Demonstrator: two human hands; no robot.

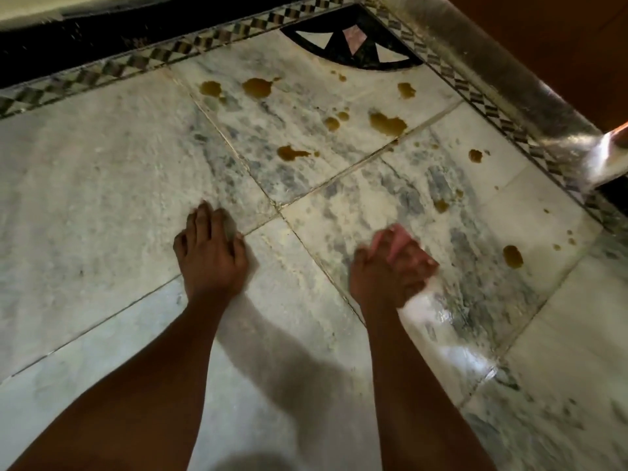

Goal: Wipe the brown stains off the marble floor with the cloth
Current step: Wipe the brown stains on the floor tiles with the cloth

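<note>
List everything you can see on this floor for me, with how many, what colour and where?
brown stains: about a dozen larger blots plus small specks, brown, scattered over the far and right tiles
marble floor: one, white with grey veins, fills the view
patterned border: one strip, black and white, along the far and right edges
corner inlay: one, black, white and pink, far corner
cloth: one, pinkish, blurred, under the right hand
left hand: one, fingers resting on the floor
right hand: one, blurred, holding the cloth on the floor
</note>
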